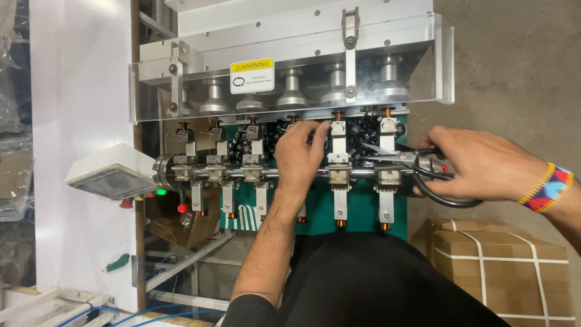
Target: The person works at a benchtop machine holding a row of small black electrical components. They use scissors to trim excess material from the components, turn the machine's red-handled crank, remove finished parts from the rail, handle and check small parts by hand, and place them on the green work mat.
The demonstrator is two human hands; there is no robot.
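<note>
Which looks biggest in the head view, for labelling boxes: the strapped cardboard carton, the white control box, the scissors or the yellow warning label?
1. Strapped cardboard carton, though it is cut off by the frame.
2. White control box.
3. Scissors in the right hand.
4. Yellow warning label.

Factory floor. A multi-station metal machine (284, 169) behind a clear guard (290, 79). Strapped cardboard cartons (502, 266) stand on bare concrete floor (514, 72).
</note>
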